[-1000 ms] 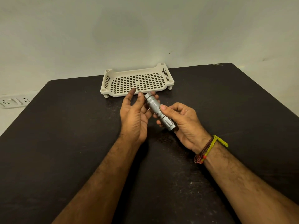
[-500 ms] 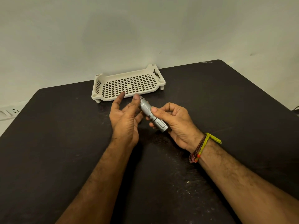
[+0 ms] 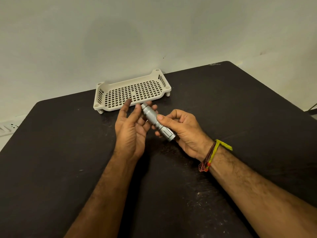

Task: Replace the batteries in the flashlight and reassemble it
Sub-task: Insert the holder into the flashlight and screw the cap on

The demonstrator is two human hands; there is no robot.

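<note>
At the far left edge, beyond the table (image 3: 51, 169), a white socket strip (image 3: 8, 127) lies partly out of view against the pale wall (image 3: 154, 31). The table is dark, its top scuffed and flecked with pale marks. Toward its far edge stands a cream perforated tray (image 3: 101, 93) on short feet, its grid floor bare where it shows. Just in front of the tray, the left hand (image 3: 130, 131) is raised above the table with the palm turned toward the right, its fingers mostly straight and spread, so its grip is wide; the fingertips (image 3: 137, 107) reach the far end of the flashlight (image 3: 157, 123), though whether they press it or merely lie alongside cannot be told. The flashlight is a silver metal tube with a knurled middle, held off the table and slanted, its narrow end pointing away toward the tray and its broader, ribbed end nearer the person. To the right of it, the right hand (image 3: 185, 133) holds it in a closed grip: the thumb lies over the knurled barrel and the other fingers curl under and behind. On the right wrist sits a bundle of threads (image 3: 211, 155), reddish brown with a yellow strand whose loose ends stick out sideways. Both forearms are bare.
</note>
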